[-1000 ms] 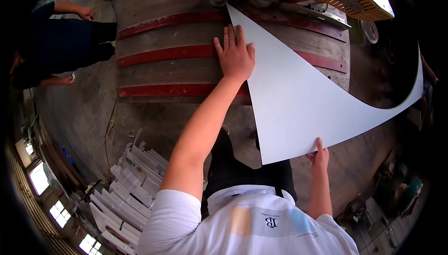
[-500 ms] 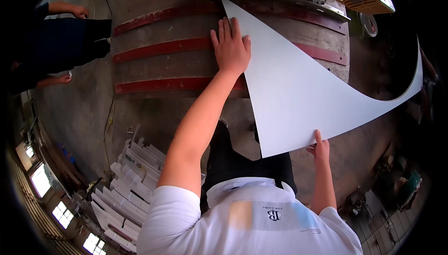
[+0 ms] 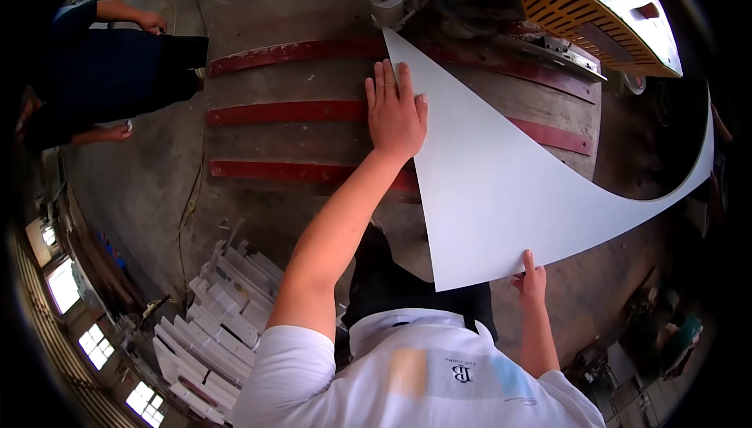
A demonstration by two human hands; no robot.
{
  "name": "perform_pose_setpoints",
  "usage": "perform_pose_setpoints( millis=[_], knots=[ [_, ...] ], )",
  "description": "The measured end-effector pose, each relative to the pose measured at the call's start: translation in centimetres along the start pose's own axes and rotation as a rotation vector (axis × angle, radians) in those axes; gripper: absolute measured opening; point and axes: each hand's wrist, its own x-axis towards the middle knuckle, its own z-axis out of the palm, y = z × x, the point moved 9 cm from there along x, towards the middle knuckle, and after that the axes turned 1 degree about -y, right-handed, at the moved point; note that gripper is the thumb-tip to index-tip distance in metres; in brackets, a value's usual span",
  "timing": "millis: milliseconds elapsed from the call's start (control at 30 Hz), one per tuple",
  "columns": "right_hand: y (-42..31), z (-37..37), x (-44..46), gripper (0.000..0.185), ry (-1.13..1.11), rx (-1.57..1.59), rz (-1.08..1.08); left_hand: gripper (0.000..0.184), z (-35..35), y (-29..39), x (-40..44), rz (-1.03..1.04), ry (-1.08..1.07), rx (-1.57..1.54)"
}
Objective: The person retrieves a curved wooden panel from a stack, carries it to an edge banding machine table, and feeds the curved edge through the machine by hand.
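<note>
A large, thin whitish sheet [image 3: 493, 185] lies across the red strips of the work table and reaches past its front edge. Its right side curves upward. My left hand [image 3: 397, 115] rests flat on the sheet's left edge, fingers stretched out and partly over the red strips. Down at the near edge, my right hand [image 3: 530, 278] grips the sheet with the thumb on top and the fingers beneath, mostly hidden. The far corner of the sheet sits close to a round metal machine part [image 3: 386, 3]; whether they touch I cannot tell.
Red strips [image 3: 286, 112] run across the table. A yellow slotted guard [image 3: 583, 21] stands at the back right. At the left is a person in dark clothes [image 3: 110, 75]. White pieces [image 3: 227, 303] are stacked on the floor at the lower left, near a cable [image 3: 188, 213].
The view has tilted, so the table and machine appear lower and more of the metal part and yellow guard shows. Both hands keep their places on the sheet.
</note>
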Motion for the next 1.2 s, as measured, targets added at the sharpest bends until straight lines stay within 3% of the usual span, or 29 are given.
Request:
perform_pose_setpoints(
  millis=[500,1000,1200],
  knots=[
    [-1.5,3.8,-1.7,0.05,0.008,0.041,0.054,0.069,-1.4,-2.8,2.5,0.04,0.0,0.019],
    [-2.3,8.2,-3.1,0.058,-0.004,0.03,0.007,0.069,-1.7,-6.3,5.3,0.067,-0.035,0.037],
    [1.6,9.7,-2.4,0.075,-0.276,-0.076,0.132,0.07,-1.8,-7.8,6.3,0.092,-0.037,0.065]
  ],
)
